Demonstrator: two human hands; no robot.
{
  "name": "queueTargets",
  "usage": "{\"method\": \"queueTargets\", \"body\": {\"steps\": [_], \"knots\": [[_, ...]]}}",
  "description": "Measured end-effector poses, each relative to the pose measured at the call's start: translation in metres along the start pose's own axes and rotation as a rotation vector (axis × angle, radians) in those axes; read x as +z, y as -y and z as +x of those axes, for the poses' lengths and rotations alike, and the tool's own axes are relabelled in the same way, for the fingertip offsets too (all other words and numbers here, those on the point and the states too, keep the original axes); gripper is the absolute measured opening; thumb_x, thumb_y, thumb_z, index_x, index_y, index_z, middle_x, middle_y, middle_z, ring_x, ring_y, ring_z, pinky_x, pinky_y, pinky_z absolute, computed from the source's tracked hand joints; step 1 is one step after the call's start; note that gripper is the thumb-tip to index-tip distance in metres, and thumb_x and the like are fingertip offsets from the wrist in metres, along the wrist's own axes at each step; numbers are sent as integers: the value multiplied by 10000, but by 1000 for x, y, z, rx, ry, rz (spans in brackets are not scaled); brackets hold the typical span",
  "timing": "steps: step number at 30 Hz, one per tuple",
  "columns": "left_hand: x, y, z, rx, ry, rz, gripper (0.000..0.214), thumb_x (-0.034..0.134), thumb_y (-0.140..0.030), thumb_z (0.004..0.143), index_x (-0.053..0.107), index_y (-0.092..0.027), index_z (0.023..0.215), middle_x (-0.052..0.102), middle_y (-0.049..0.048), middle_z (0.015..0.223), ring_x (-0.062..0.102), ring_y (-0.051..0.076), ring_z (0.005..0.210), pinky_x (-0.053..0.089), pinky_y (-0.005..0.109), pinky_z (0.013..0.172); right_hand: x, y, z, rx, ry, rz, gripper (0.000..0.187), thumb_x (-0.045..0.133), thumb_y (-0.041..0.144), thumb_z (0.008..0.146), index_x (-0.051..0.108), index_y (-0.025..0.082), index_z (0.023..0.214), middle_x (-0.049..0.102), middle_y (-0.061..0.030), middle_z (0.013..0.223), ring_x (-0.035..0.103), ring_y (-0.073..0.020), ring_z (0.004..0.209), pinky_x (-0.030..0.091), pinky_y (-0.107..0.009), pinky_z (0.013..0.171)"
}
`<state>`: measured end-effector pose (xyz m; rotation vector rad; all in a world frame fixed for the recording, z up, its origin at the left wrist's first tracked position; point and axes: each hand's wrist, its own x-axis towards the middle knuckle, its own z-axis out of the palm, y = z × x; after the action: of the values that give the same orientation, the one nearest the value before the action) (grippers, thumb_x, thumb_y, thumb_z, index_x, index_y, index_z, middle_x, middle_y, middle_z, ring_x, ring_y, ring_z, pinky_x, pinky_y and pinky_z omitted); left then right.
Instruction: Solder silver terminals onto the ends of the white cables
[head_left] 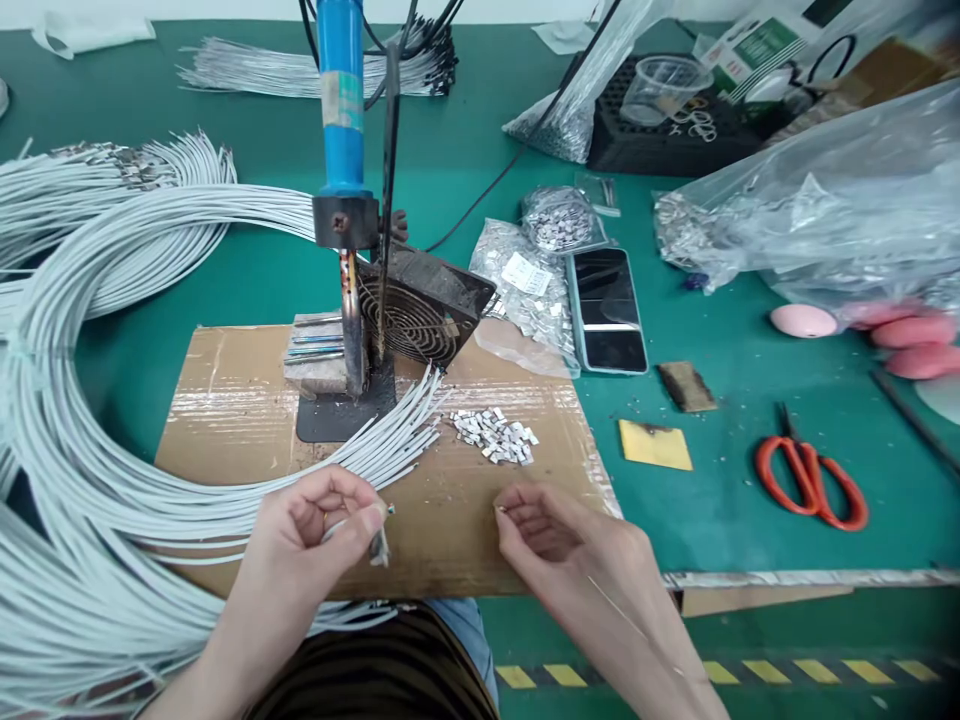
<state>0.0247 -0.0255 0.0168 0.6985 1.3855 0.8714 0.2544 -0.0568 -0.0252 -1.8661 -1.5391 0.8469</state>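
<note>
My left hand (319, 545) is closed in a pinch on the end of a white cable (330, 532), whose tip shows a bit of bare metal just past the thumb. A small pale wad (380, 548) hangs under those fingers; its kind is unclear. Thumb and forefinger of my right hand (574, 550) are pinched together over the cardboard's right part, with a tiny shiny tip between them. A thin wire (619, 610), like solder, runs back across that hand and wrist. Beyond the hands lies a pile of small metal terminals (495, 436), beside a bundle of white cable ends (394, 430).
A blue-handled soldering iron (343, 110) stands upright in a holder, with a small black fan (420, 305) beside it. Coiled white cables (45, 400) fill the left. To the right lie a phone (609, 310), a yellow sponge (655, 445) and red scissors (810, 480).
</note>
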Motion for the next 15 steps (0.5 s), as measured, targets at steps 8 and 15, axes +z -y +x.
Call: {"method": "queueTargets", "body": {"steps": [8, 15], "knots": [[4, -2, 2, -31, 0, 18, 190, 903, -253, 665, 739, -157, 676, 606, -36, 584, 234, 24, 454, 89, 195, 448, 21, 50, -1, 246, -103, 676, 72, 815, 302, 829, 808, 241, 866, 760, 13, 682, 730, -137, 580, 633, -211, 604], [2, -3, 5, -25, 45, 22, 174, 875, -256, 731, 740, -159, 679, 663, 4, 681, 335, 50, 498, 211, 192, 468, 40, 61, 5, 32, -57, 781, 92, 781, 221, 879, 858, 260, 847, 726, 1, 686, 638, -115, 542, 536, -216, 522]]}}
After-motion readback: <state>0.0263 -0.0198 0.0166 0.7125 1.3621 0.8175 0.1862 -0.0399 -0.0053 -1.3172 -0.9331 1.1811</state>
